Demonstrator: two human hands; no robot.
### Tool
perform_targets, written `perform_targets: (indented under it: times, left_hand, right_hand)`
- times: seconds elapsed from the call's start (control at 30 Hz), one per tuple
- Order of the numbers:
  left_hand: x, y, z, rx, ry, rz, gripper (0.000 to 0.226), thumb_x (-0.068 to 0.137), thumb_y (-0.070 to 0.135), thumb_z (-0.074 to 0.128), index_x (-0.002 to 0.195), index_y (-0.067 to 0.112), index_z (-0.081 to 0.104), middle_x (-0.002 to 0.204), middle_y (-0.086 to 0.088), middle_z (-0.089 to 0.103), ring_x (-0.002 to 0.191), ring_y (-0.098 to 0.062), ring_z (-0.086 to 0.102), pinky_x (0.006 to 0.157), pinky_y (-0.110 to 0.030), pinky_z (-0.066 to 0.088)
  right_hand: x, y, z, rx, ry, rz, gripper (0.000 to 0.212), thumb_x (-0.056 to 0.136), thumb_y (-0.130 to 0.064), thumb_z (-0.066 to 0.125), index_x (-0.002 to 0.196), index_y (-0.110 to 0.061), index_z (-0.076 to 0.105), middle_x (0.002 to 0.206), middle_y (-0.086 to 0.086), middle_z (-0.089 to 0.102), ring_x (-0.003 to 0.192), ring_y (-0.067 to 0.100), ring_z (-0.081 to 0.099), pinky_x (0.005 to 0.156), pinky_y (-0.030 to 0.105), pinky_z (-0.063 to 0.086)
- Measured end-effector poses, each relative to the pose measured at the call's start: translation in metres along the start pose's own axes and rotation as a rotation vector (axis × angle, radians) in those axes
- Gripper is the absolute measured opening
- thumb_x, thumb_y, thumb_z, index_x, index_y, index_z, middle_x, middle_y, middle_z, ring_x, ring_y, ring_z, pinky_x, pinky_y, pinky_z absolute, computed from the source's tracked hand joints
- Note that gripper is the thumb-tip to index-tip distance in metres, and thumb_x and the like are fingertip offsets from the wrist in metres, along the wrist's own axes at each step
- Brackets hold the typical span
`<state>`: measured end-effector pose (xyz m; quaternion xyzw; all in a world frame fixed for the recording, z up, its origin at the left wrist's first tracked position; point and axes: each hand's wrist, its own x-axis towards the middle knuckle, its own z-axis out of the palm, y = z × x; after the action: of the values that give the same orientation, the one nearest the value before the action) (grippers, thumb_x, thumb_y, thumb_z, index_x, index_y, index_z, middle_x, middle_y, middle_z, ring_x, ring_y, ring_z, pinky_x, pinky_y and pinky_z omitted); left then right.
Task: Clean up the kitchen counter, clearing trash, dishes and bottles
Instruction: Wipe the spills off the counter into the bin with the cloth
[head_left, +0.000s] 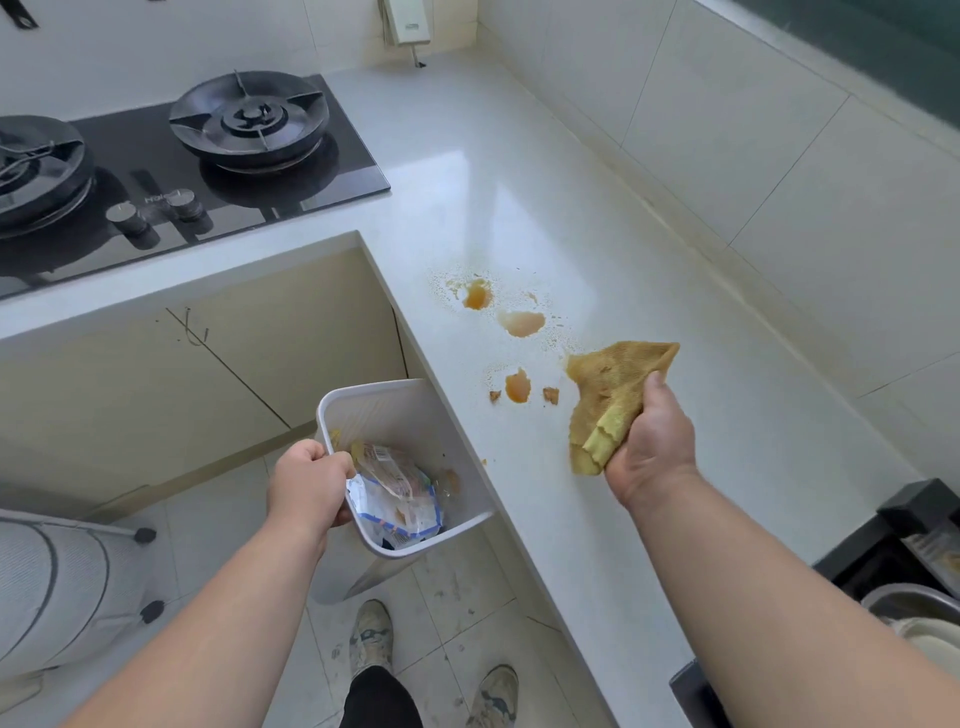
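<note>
Now: yellow cloth (610, 395) soft, limp, likely damp; best bunched in fist. Right hand (652, 441) clamps its near end, far corner touching counter (675, 519) right of orange spills (518, 387). Left hand (309, 486) grips rim of light, stiff waste bin (410, 410), held against counter's left edge, wrappers (395, 496) inside.

A home kitchen. A black gas hob (171, 171) is set into a pale L-shaped counter (519, 156). Tiled walls (753, 145), cupboard doors (156, 374) below.

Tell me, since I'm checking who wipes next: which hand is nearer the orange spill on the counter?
Right. The right hand, gripping the yellow cloth, sits just right of the orange spill. The left hand holds the white bin off the counter edge.
</note>
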<state>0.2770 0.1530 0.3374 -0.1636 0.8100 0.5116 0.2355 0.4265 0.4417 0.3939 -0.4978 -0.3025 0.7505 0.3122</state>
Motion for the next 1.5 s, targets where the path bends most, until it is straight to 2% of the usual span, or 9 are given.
perform_targets:
  times: [0.27, 0.33, 0.4, 0.47, 0.7, 1.17, 1.33, 1.43, 1.5]
  left_hand:
    - [0.011, 0.002, 0.003, 0.018, 0.044, 0.016, 0.017, 0.077, -0.001, 0.057, 0.082, 0.013, 0.048, 0.073, -0.013, 0.050, 0.064, -0.028, 0.047, 0.054, -0.038, 0.050]
    - [0.012, 0.001, 0.002, 0.028, 0.046, 0.025, 0.017, 0.078, -0.001, 0.058, 0.081, 0.013, 0.049, 0.072, -0.013, 0.049, 0.062, -0.028, 0.046, 0.053, -0.038, 0.049]
    - [0.013, -0.001, 0.003, 0.034, 0.047, 0.036, 0.016, 0.079, -0.001, 0.058, 0.081, 0.012, 0.049, 0.072, -0.013, 0.048, 0.062, -0.027, 0.046, 0.053, -0.038, 0.049]
    - [0.015, -0.003, 0.004, 0.033, 0.053, 0.040, 0.016, 0.078, 0.000, 0.058, 0.080, 0.012, 0.048, 0.073, -0.014, 0.049, 0.063, -0.028, 0.046, 0.054, -0.039, 0.048]
    - [0.020, -0.003, 0.004, 0.031, 0.045, 0.049, 0.018, 0.079, -0.001, 0.058, 0.078, 0.013, 0.046, 0.071, -0.013, 0.048, 0.060, -0.028, 0.045, 0.045, -0.031, 0.046]
    - [0.019, -0.001, -0.001, 0.011, 0.001, 0.024, 0.020, 0.075, 0.000, 0.055, 0.077, 0.016, 0.043, 0.073, -0.012, 0.048, 0.063, -0.026, 0.044, 0.046, -0.033, 0.047]
    - [0.016, -0.002, -0.003, 0.022, -0.026, 0.028, 0.026, 0.080, -0.002, 0.055, 0.076, 0.016, 0.037, 0.075, -0.013, 0.045, 0.061, -0.027, 0.040, 0.042, -0.028, 0.044]
    - [0.013, -0.004, -0.006, 0.009, -0.039, 0.022, 0.025, 0.080, -0.003, 0.055, 0.077, 0.015, 0.038, 0.074, -0.014, 0.048, 0.056, -0.027, 0.042, 0.040, -0.027, 0.044]
    - [0.012, -0.005, -0.014, 0.012, -0.036, 0.024, 0.024, 0.080, -0.003, 0.056, 0.078, 0.014, 0.039, 0.073, -0.014, 0.050, 0.054, -0.027, 0.045, 0.040, -0.027, 0.045]
  right_hand:
    - [0.083, -0.030, -0.001, -0.601, 0.218, -0.328, 0.035, 0.108, -0.043, 0.039, 0.084, -0.023, 0.055, 0.078, -0.003, 0.049, 0.076, 0.021, 0.048, 0.083, 0.037, 0.047]
    - [0.102, -0.019, 0.000, -0.822, 0.140, -0.309, 0.036, 0.110, -0.041, 0.038, 0.102, -0.017, 0.063, 0.090, 0.000, 0.056, 0.090, 0.026, 0.054, 0.100, 0.041, 0.048]
    - [0.114, -0.008, 0.005, -1.000, 0.050, -0.232, 0.048, 0.113, -0.039, 0.035, 0.139, -0.008, 0.060, 0.135, 0.010, 0.058, 0.131, 0.032, 0.052, 0.120, 0.043, 0.034]
    - [0.120, 0.004, 0.014, -1.126, 0.001, -0.193, 0.055, 0.115, -0.041, 0.029, 0.161, -0.013, 0.041, 0.174, 0.015, 0.020, 0.161, 0.038, 0.015, 0.131, 0.049, 0.011]
    - [0.106, 0.033, 0.031, -1.309, -0.211, -0.226, 0.057, 0.116, -0.037, 0.026, 0.170, -0.019, 0.019, 0.178, 0.011, -0.002, 0.162, 0.041, -0.014, 0.129, 0.047, -0.009]
    - [0.012, 0.110, 0.068, -1.151, -0.572, -0.186, 0.041, 0.115, -0.033, 0.035, 0.139, -0.013, 0.061, 0.178, -0.001, 0.014, 0.164, 0.030, -0.005, 0.131, 0.044, 0.001]
    - [-0.028, 0.139, 0.073, -1.104, -0.635, -0.187, 0.048, 0.115, -0.033, 0.033, 0.158, -0.016, 0.046, 0.174, -0.007, 0.022, 0.163, 0.020, 0.003, 0.131, 0.040, 0.006]
    - [-0.051, 0.155, 0.076, -1.021, -0.638, -0.121, 0.036, 0.113, -0.034, 0.037, 0.125, -0.017, 0.067, 0.122, -0.004, 0.068, 0.118, 0.013, 0.057, 0.104, 0.041, 0.044]
    - [-0.067, 0.166, 0.079, -0.999, -0.601, -0.094, 0.039, 0.108, -0.041, 0.038, 0.105, -0.014, 0.066, 0.095, 0.011, 0.067, 0.087, 0.016, 0.056, 0.088, 0.044, 0.051]
